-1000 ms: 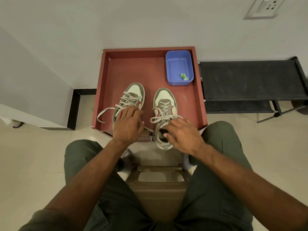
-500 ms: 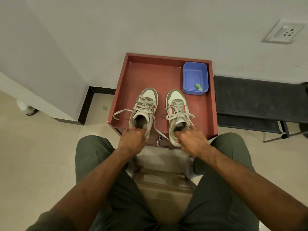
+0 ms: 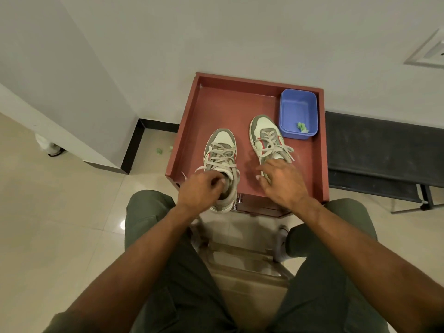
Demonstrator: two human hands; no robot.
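Observation:
Two grey and white sneakers with loose beige laces stand on a red-brown tray table (image 3: 216, 104). The left sneaker (image 3: 222, 150) juts over the table's near edge, and my left hand (image 3: 201, 191) grips its collar with curled fingers. The right sneaker (image 3: 266, 138) sits farther back, close to a blue tub. My right hand (image 3: 283, 181) lies over its heel with fingers spread and fairly straight, hiding the shoe's opening.
A blue plastic tub (image 3: 298, 114) with a green scrap inside stands in the table's back right corner. A black bench (image 3: 384, 150) runs along the wall on the right. My knees flank a beige stool (image 3: 242, 272). Small green scraps (image 3: 159, 151) lie on the tiled floor.
The right sneaker has been pushed back and to the right, toward the blue tub. My left hand has closed on the left sneaker's collar. The camera has swung left.

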